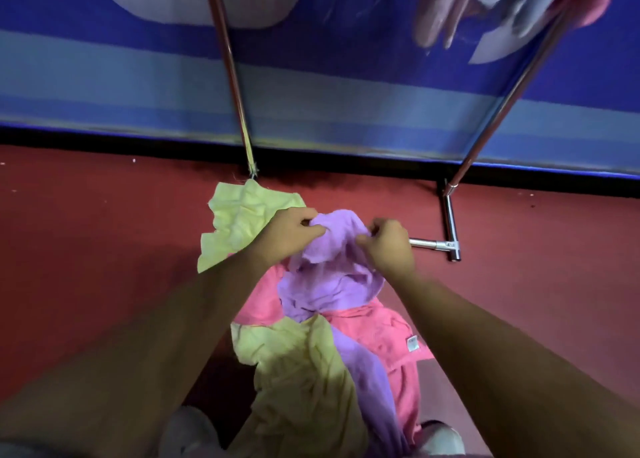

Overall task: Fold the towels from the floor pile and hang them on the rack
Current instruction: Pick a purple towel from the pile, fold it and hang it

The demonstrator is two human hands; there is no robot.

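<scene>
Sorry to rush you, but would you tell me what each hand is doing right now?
Left hand: closed, pinching the purple towel.
Right hand: closed, pinching the same towel.

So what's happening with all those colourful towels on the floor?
A person is bending over a pile of towels on the red floor. Their left hand and right hand both pinch the top of a purple towel, which is crumpled and not folded yet. A pink towel and yellow towels lie under and around it. The metal rack stands just behind the pile.
</scene>
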